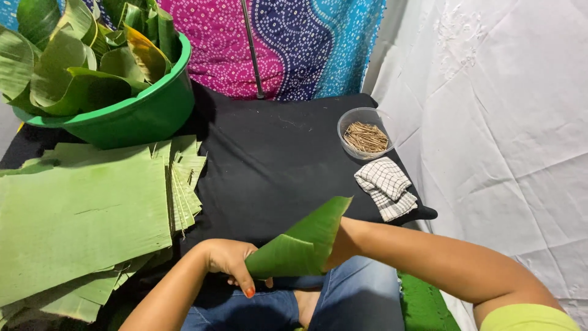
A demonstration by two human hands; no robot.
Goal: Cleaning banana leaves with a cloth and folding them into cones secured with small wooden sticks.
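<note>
Left hand (231,260) gripped rolled leaf cone (300,245), fingers curled on its narrow end. Right hand was hidden inside cone, fingers not visible. Leaf stack (79,214) lay left.

Left hand (229,260) grips rolled leaf cone (300,245); right hand hidden inside it.

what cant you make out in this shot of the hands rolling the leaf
Head view:
- Right hand: hidden behind the rolled leaf cone, grip unclear.
- Left hand: fingertips tucked under the cone.
- Green tub: cut off by the top and left edges.
- Sticks in the clear bowl: too small to identify.
</note>
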